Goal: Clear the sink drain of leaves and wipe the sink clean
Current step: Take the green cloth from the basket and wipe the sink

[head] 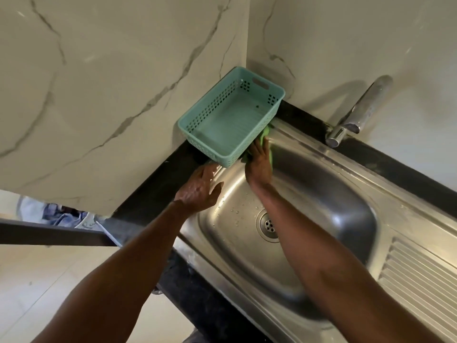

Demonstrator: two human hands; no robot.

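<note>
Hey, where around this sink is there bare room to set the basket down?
The ribbed drainboard right of the basin is bare. So is the black counter strip between the tap and the sink rim. The far left corner is crowded: basket, green cloth and both hands, left, right.

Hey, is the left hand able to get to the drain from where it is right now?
Probably yes. The left hand rests open on the sink rim, and the bare basin between it and the drain looks unobstructed.

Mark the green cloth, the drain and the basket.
green cloth [265, 131], head view, bunched end past the fingertips.
drain [269, 225], head view, perforated strainer centre.
basket [230, 120], head view, bare inside floor.
</note>
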